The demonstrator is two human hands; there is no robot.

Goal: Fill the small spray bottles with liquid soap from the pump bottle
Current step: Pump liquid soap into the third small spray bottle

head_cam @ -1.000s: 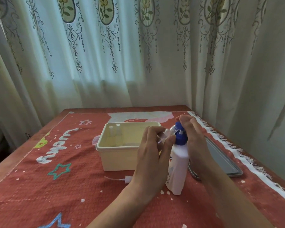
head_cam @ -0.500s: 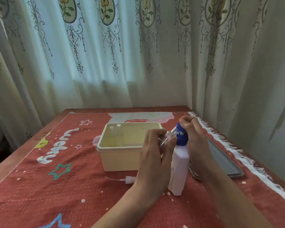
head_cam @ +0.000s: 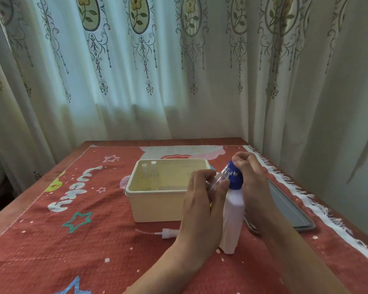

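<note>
A white pump bottle (head_cam: 232, 217) with a blue pump head (head_cam: 234, 177) stands on the red cloth. My right hand (head_cam: 251, 177) lies curled over the pump head. My left hand (head_cam: 202, 200) holds a small clear spray bottle (head_cam: 218, 179) tilted, its open neck at the blue nozzle. Two more small spray bottles (head_cam: 149, 175) stand upright in the back left corner of a cream plastic box (head_cam: 157, 206). A white spray cap with its thin tube (head_cam: 166, 232) lies on the cloth in front of the box.
A grey tray (head_cam: 289, 211) lies to the right of the pump bottle, partly behind my right forearm. The red cloth (head_cam: 72, 240) with stars and a white fringe covers the table. Curtains hang close behind and to the right.
Both hands and the pump bottle stay in nearly the same place. My right hand has pressed slightly lower on the pump head.
</note>
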